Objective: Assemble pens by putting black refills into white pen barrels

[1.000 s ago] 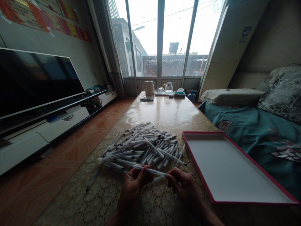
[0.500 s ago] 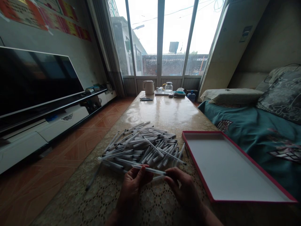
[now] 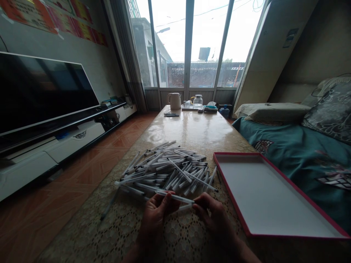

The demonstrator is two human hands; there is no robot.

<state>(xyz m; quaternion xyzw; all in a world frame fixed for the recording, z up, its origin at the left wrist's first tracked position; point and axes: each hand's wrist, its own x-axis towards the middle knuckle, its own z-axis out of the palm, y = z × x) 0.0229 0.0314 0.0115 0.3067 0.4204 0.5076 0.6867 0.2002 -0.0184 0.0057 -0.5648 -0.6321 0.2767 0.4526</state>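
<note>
Between my two hands lies one slim white pen [image 3: 181, 198], held roughly level just in front of the pile. My left hand [image 3: 157, 212] is closed, its thumb and fingers pinching the pen's left part. At the dark right end, the thumb and forefinger of my right hand [image 3: 211, 211] are closed on the same pen. Beyond them a heap of similar white pens [image 3: 164, 164] with dark ends spreads over the patterned tablecloth [image 3: 186, 237]. Another pale pen shows partly below the held one. A lone dark-tipped pen [image 3: 108, 205] lies left of the heap.
A shallow box lid [image 3: 271, 193], white inside with a red rim, lies right of my hands. At the table's far end stand a beige kettle [image 3: 174, 101], a glass jug [image 3: 197, 101] and a tissue pack [image 3: 211, 107]. A bed or couch [image 3: 285, 153] borders the right side.
Both hands keep their hold on the pen with almost no movement. The whole view has shifted very slightly.
</note>
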